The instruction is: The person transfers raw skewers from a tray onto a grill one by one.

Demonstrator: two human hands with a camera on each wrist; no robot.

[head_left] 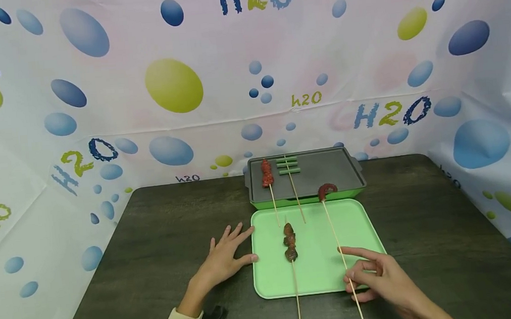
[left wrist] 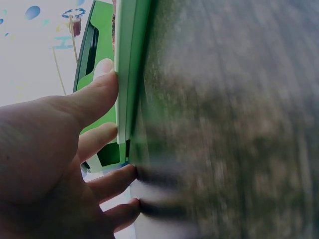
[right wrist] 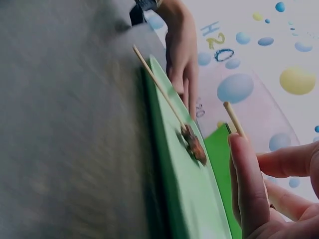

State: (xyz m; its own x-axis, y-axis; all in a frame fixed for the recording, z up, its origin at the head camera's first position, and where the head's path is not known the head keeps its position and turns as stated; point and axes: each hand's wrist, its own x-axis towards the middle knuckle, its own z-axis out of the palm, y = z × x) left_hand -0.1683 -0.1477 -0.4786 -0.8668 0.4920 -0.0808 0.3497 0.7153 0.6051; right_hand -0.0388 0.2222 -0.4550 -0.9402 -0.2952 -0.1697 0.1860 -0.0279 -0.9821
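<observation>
In the head view my right hand (head_left: 379, 275) pinches the lower stick of a skewer, and a dark red curled piece, like an octopus tentacle (head_left: 325, 191), sits at its far tip. That tip overlaps the grill's front edge. With fingers spread, my left hand (head_left: 223, 258) touches the left rim of a light green tray (head_left: 321, 283); its thumb (left wrist: 102, 92) lies against the rim in the left wrist view. A skewer of browned meat chunks (head_left: 290, 242) lies on the tray, its stick reaching over the near rim. The right wrist view shows the held stick (right wrist: 234, 119) between fingers and thumb.
Behind the tray stands a green grill with a dark grey plate (head_left: 325, 168). On it lie a red meat skewer (head_left: 267, 173) and a skewer of green vegetable pieces (head_left: 288, 165), their sticks hanging over the tray. A patterned sheet (head_left: 230, 80) hangs behind the dark table (head_left: 187, 211).
</observation>
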